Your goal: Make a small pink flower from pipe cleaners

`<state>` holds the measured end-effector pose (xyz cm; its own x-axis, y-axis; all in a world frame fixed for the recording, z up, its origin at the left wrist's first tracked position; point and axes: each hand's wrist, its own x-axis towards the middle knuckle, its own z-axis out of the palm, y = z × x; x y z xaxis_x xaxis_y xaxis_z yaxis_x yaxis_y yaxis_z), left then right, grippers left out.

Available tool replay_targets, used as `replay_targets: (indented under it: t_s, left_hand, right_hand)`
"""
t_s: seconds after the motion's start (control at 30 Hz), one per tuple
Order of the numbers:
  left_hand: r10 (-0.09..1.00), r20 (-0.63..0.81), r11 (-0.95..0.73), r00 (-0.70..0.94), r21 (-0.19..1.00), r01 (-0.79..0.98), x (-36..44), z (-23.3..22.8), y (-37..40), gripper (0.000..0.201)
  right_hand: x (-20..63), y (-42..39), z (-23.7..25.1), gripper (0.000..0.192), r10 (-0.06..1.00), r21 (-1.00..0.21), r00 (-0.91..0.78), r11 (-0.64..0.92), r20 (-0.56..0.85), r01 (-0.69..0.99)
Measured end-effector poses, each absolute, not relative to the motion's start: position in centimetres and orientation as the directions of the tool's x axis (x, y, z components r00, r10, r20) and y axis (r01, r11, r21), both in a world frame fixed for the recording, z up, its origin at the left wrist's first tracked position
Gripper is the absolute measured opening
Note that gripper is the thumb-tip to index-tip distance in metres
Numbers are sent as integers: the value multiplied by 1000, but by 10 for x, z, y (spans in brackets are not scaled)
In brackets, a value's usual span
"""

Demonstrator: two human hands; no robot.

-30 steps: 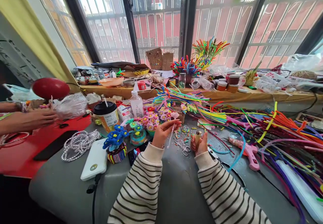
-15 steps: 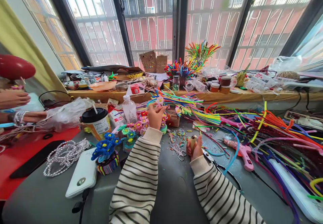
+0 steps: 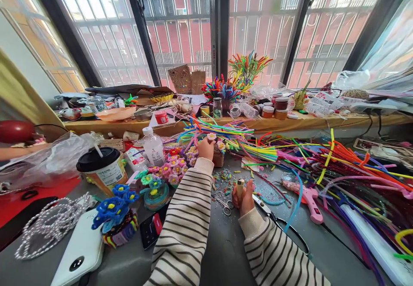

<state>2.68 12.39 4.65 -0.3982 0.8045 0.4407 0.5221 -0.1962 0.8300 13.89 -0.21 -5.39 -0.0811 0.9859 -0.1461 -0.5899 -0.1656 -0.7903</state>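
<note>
Left hand (image 3: 205, 147) is reached out toward the far middle of the table (image 3: 226, 251), fingertips pinched on a little pink flower (image 3: 211, 136) made of fuzzy craft wire. It's held right over the bunch of flowers (image 3: 176, 165) and just beside the small basket (image 3: 218, 158). Right hand (image 3: 245, 196) sits closer to the near edge, fist wrapped around a lighter (image 3: 239, 187) standing upright, with scissors (image 3: 226, 206) just to its left.

The flower looks super light and soft, probably squashes easily, so I'd say the wire stem under the petals is the place to grip, not the bloom itself. The lighter is hard and smooth, so a full wrap around the body makes sense.

Other stuff around: coffee cup (image 3: 101, 170) and power bank (image 3: 77, 251) toward the left edge, pink glue gun (image 3: 306, 195) to the right, and a huge heap of colored craft wires (image 3: 338, 165) over the right side.
</note>
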Motion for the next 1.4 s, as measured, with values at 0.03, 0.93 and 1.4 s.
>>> replay_targets:
  t_s: [0.03, 0.93, 1.4]
  left_hand:
    - [811, 438, -185, -387, 821, 540, 27, 46, 125, 9]
    - [958, 236, 46, -161, 427, 903, 28, 67, 104, 31]
    - [949, 246, -278, 200, 347, 896, 42, 76, 25, 28]
  right_hand:
    - [138, -1, -55, 61, 988, -786, -70, -153, -139, -599]
    - [143, -12, -49, 44, 878, -597, -4, 328, 479, 732]
    - [331, 103, 35, 30, 970, -36, 228, -226, 83, 973]
